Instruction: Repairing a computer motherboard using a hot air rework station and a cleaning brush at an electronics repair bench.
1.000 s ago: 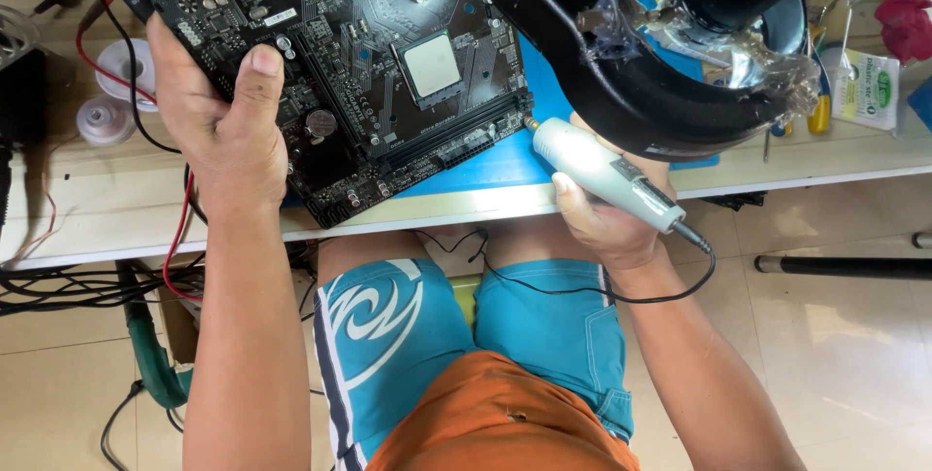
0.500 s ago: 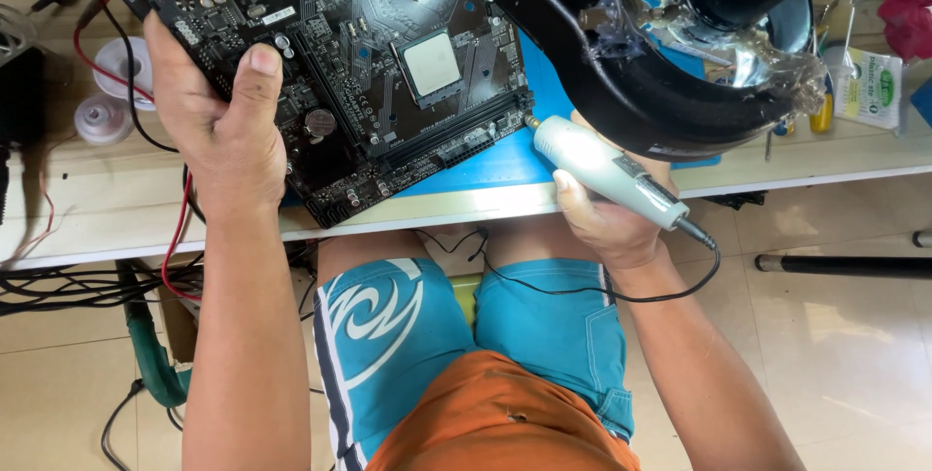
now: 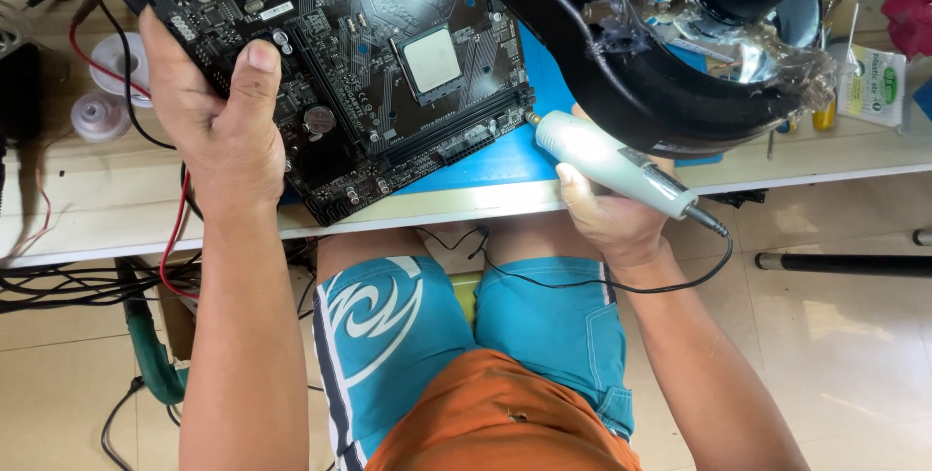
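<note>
Head view, far left: two white round spools (image 3: 102, 92) on pale wooden bench top (image 3: 116, 199); red wire (image 3: 107, 68) trailing across them and down over bench edge.
Below bench, left: black cables (image 3: 58, 282) bundled; green hose (image 3: 146, 354) hanging toward floor.
Left hand (image 3: 218, 121): clamped on left edge of large black rectangular computer circuit board (image 3: 369, 63), thumb on top face, fingers hidden underneath.
Board position: on blue work mat (image 3: 505, 155), tilted, long axis from upper left to lower right, near corner overhanging bench front.
Board centre: square silver processor chip (image 3: 431, 59); long black slots beside it, parallel to lower right edge.
Right hand (image 3: 607, 214): closed around pale grey pen-shaped corded power tool (image 3: 607, 160), just past bench edge.
Tool direction: long axis slanted, tip up and left, rear end down and right; metal tip touching or just beside board's right edge, contact not clear.
Tool cord: thin black cord (image 3: 621, 286) looping from rear end down across blue shorts (image 3: 544, 325).
Upper right: black ring-shaped magnifier lamp (image 3: 641, 92) hanging over mat, close to camera.
Far right: white printed packet (image 3: 874, 83) on bench.
</note>
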